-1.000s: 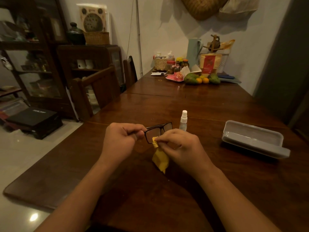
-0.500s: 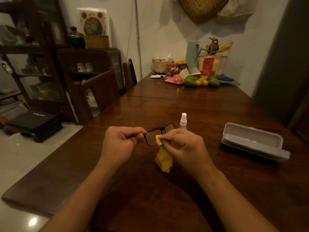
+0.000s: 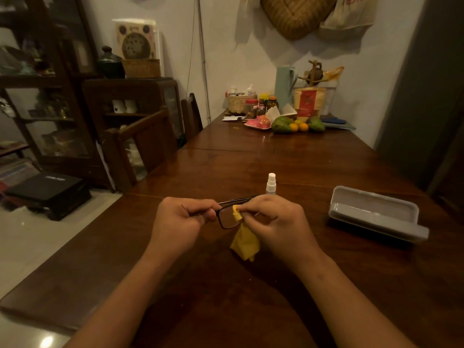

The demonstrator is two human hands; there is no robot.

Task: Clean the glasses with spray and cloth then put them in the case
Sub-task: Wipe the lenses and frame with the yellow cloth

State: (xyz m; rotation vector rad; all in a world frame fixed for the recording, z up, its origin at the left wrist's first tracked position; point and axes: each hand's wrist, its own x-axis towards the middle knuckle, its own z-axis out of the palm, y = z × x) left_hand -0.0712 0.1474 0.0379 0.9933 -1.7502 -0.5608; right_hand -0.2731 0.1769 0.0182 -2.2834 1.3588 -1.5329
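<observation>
Dark-framed glasses (image 3: 227, 218) hang above the wooden table (image 3: 326, 159) in front of me. My left hand (image 3: 180, 222) grips their left end. My right hand (image 3: 278, 222) pinches a yellow cloth (image 3: 244, 241) against a lens, with the rest of the cloth hanging down; this hand hides the right half of the frame. A small clear spray bottle (image 3: 271, 183) with a white cap stands just behind my right hand. The grey glasses case (image 3: 376, 212) lies open on the table to the right.
Fruit (image 3: 282, 124), jars (image 3: 251, 108), a basket (image 3: 236, 104) and a pale jug (image 3: 285, 87) crowd the table's far end. Two wooden chairs (image 3: 140, 144) stand along the left side, with dark cabinets behind them. A black box (image 3: 50, 189) sits on the floor at left.
My right hand has shifted the cloth slightly along the lens and now covers more of the frame. The view has tilted a little.
</observation>
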